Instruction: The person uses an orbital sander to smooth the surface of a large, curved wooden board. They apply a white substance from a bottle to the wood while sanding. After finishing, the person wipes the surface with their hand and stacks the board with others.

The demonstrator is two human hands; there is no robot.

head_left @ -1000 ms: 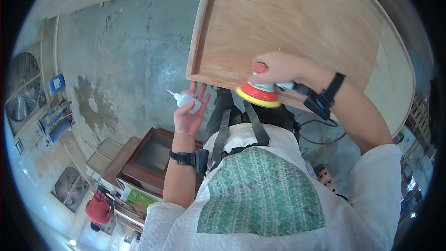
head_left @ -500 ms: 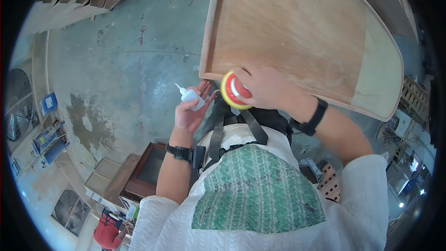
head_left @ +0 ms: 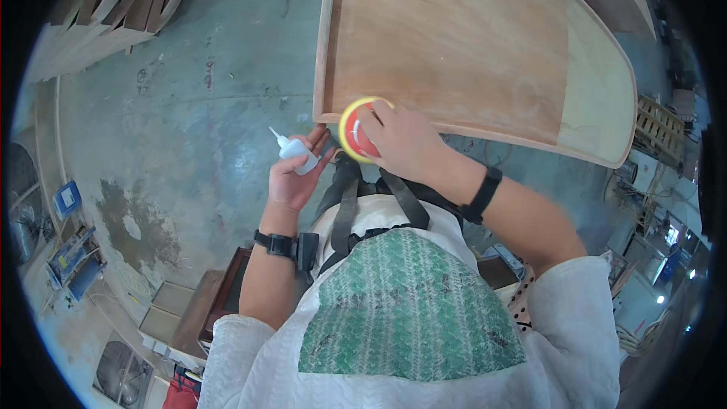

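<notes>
red/yel sander (head_left: 353,136), wht btl (head_left: 293,150), tan panel (head_left: 454,38)

Left fisheye on the head, aimed steeply down over the wearer's shirt (head_left: 413,303), pretty close to left hand (head_left: 288,187) and right hand (head_left: 413,144), floor (head_left: 227,106) farther off.

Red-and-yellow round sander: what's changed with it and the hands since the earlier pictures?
The right hand has carried the red-and-yellow round sander left, toward the near-left corner of the tan framed wooden panel, and turned it so its yellow rim faces left. Nothing was taken up or let go. The left hand keeps its grip on the white plastic squeeze bottle.
</notes>
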